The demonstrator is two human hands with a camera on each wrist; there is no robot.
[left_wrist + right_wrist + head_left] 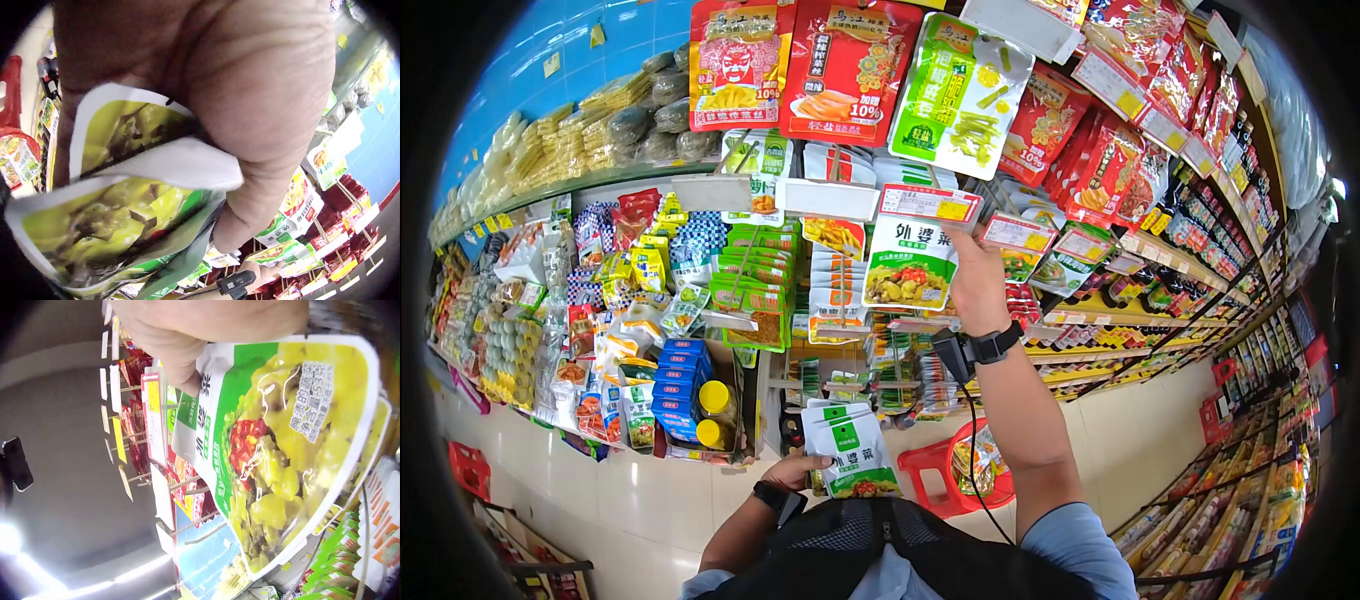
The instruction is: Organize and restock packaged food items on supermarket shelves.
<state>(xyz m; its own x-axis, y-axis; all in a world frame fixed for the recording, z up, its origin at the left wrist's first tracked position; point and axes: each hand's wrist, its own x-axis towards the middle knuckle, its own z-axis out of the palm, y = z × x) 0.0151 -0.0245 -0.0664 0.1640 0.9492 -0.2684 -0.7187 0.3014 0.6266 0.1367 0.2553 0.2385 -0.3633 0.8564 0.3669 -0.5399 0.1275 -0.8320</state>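
In the head view, the right hand pinches the right edge of a white-and-green food packet just under a price tag on the rack. The right wrist view has this packet large, thumb and fingers of the right hand on its upper part. Low in the head view, the left hand holds several similar packets in front of the body. Close up in the left wrist view, the left hand grips these packets, which fan apart at their edges.
Red packets and a green packet hang above. Green packets hang to the left, beside a bin with blue boxes and yellow-lidded jars. A red stool and a round red basket are on the floor. Bottle shelves stand right.
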